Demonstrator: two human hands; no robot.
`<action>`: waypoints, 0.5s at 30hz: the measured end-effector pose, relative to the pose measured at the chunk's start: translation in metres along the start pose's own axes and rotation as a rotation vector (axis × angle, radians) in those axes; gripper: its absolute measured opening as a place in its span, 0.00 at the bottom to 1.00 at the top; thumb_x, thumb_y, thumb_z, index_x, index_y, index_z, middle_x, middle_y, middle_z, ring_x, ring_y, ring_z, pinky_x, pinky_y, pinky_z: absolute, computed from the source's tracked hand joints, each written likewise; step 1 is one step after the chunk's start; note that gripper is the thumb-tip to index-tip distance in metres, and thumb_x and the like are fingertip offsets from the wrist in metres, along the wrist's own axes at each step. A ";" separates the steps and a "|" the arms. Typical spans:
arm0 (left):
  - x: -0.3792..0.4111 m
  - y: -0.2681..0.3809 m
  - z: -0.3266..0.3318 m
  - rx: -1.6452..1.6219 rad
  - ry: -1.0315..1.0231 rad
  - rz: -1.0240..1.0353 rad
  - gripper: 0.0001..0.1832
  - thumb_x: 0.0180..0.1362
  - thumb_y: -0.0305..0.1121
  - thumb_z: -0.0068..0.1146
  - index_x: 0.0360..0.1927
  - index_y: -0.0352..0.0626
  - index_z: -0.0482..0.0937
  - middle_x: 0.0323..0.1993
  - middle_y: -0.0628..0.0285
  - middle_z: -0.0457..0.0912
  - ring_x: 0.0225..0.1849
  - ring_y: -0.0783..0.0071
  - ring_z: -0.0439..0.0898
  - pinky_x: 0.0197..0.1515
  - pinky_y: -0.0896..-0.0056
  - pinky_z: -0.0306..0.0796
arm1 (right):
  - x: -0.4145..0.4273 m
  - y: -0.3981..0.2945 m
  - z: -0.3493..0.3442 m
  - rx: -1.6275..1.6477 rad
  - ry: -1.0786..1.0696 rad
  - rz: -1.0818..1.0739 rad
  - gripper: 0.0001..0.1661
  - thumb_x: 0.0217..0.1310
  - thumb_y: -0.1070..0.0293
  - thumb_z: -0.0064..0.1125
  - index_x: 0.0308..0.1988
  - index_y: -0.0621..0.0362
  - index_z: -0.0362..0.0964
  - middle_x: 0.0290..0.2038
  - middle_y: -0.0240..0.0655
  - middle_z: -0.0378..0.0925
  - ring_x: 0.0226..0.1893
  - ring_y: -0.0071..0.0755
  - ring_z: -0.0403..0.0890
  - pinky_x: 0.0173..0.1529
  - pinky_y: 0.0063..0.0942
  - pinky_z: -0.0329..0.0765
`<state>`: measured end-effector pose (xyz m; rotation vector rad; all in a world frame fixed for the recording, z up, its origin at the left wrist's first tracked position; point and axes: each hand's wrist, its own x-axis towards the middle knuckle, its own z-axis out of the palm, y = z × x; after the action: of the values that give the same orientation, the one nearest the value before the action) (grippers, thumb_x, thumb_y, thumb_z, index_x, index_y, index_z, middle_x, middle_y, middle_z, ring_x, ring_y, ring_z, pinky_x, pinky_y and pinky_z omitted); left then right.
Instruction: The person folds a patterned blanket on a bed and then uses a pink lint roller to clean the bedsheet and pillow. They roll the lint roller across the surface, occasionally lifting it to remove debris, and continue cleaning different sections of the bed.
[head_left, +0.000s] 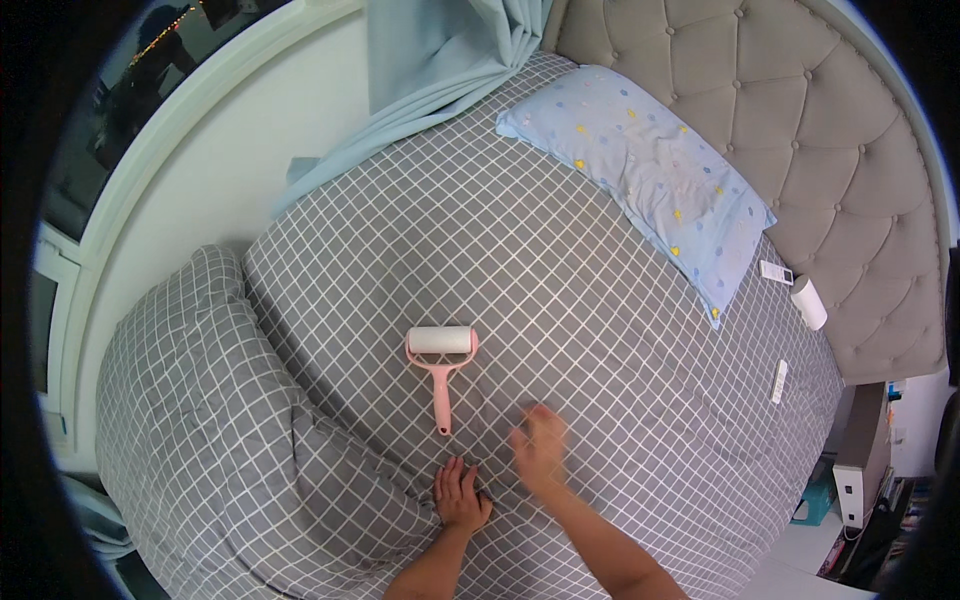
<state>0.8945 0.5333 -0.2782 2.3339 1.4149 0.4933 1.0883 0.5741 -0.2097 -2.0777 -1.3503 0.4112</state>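
Note:
A lint roller with a pink handle and white roll (442, 340) lies on the grey, white-checked bed sheet (487, 247), its handle pointing towards me. Just below the handle's end, my left hand (460, 495) rests flat on the sheet beside the bunched duvet, fingers spread, holding nothing. To its right, my right hand (541, 450) is over the sheet, blurred by motion, with fingers partly apart and no object visible in it. Whether it touches the sheet cannot be told.
A matching checked duvet (247, 450) is heaped at the left. A light blue pillow (652, 172) lies near the tufted headboard (810, 142). Two white remote controls (775, 272) (779, 382) and a white roll (809, 303) lie at the right. A blue curtain (450, 67) hangs over the far edge.

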 end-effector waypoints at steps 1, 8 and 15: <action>0.003 0.003 0.000 -0.006 0.000 0.010 0.28 0.52 0.36 0.52 0.59 0.42 0.70 0.65 0.49 0.65 0.69 0.46 0.63 0.71 0.39 0.54 | 0.000 0.033 -0.019 -0.091 0.112 0.080 0.26 0.61 0.67 0.60 0.57 0.63 0.67 0.56 0.52 0.69 0.59 0.57 0.68 0.63 0.50 0.63; 0.005 0.009 0.003 0.004 0.009 0.009 0.29 0.49 0.32 0.51 0.58 0.41 0.69 0.63 0.49 0.65 0.69 0.46 0.63 0.71 0.36 0.53 | 0.112 0.207 -0.080 -0.531 0.688 0.649 0.32 0.64 0.66 0.52 0.65 0.63 0.58 0.64 0.55 0.60 0.65 0.59 0.62 0.68 0.50 0.59; 0.003 0.006 0.004 0.148 -0.062 -0.017 0.30 0.45 0.34 0.50 0.56 0.41 0.69 0.63 0.48 0.64 0.69 0.43 0.61 0.69 0.33 0.53 | 0.154 0.225 -0.059 -0.663 0.773 0.787 0.35 0.61 0.63 0.50 0.66 0.64 0.56 0.65 0.53 0.60 0.68 0.54 0.60 0.72 0.50 0.53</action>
<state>0.9025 0.5327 -0.2783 2.4271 1.4864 0.3187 1.3464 0.6289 -0.2994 -2.8113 -0.1650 -0.5904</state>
